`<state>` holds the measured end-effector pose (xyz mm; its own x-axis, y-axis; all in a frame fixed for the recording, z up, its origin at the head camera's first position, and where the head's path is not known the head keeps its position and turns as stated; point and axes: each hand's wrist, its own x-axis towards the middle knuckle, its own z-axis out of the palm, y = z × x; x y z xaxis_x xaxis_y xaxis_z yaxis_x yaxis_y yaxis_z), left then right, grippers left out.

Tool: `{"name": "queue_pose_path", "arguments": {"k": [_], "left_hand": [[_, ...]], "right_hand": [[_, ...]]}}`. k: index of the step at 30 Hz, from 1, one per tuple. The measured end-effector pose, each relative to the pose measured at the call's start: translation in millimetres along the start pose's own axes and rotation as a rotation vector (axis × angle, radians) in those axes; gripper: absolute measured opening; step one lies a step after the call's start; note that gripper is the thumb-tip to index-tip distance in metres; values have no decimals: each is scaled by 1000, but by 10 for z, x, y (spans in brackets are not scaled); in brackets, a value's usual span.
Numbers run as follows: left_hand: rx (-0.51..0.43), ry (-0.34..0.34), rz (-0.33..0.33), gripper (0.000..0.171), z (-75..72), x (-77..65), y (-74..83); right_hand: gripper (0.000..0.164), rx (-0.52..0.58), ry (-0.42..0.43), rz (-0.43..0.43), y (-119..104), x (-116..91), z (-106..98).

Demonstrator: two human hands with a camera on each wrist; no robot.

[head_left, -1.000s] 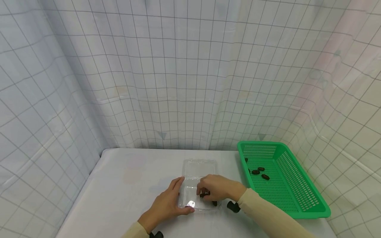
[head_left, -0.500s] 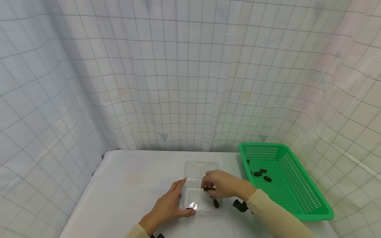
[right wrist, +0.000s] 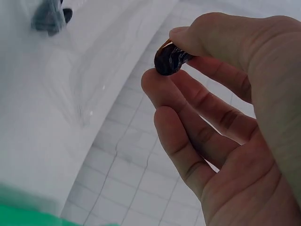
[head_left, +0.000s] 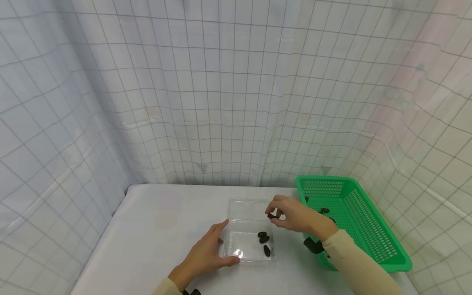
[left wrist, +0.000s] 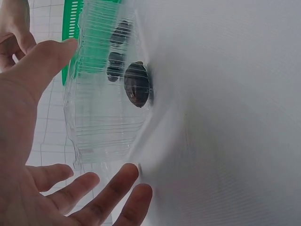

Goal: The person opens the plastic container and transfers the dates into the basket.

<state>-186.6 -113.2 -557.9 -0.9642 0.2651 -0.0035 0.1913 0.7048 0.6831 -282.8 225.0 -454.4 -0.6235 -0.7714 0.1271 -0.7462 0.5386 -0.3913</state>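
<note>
My right hand (head_left: 293,215) pinches a dark, glossy date (right wrist: 168,60) between thumb and fingertips, above the right side of a clear hinged plastic box's raised lid (head_left: 243,208). Several more dates lie in the box's base (head_left: 243,242); three show along its right side in the head view. The left wrist view shows another date (left wrist: 137,84) closer to the left hand, hidden by the thumb from above. With fingers spread and relaxed, my left hand (head_left: 203,254) rests along the left side of the box, thumb at the near edge.
A green slotted basket (head_left: 400,262) stands at the table's right, with several dates (head_left: 325,210) inside; the right forearm passes over its near left corner. White cloth covers the table (head_left: 147,229). Grid-patterned curtains (head_left: 221,102) close in the back and both sides.
My right hand has moved from inside the box up, right and away from the body, carrying the date. Two dates beneath it have come into view. My left hand stays at the box.
</note>
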Motion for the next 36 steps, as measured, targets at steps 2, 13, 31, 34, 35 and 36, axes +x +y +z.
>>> {"name": "queue_pose_path", "arguments": {"k": [2,13,31,34,35,36], "left_hand": [[-15,6,5,122,-3,-11,6],[-25,20,9,120,2,-4,40],[-43,45,34,117,87,13,-10],[-34,18,-12,126,38,-1,54],[-26,13,-16,127,25,-3,61],[-17,12,-11,128,11,-4,66]], "right_hand": [[19,0,18,26,57,-65,-70],[21,-20,144,165,465,-396,-370],[22,19,176,374,1118,-796,-496],[23,41,144,387,1215,-802,-463],[23,43,136,385,1247,-804,-447],[22,39,131,386,1278,-804,-429]]}}
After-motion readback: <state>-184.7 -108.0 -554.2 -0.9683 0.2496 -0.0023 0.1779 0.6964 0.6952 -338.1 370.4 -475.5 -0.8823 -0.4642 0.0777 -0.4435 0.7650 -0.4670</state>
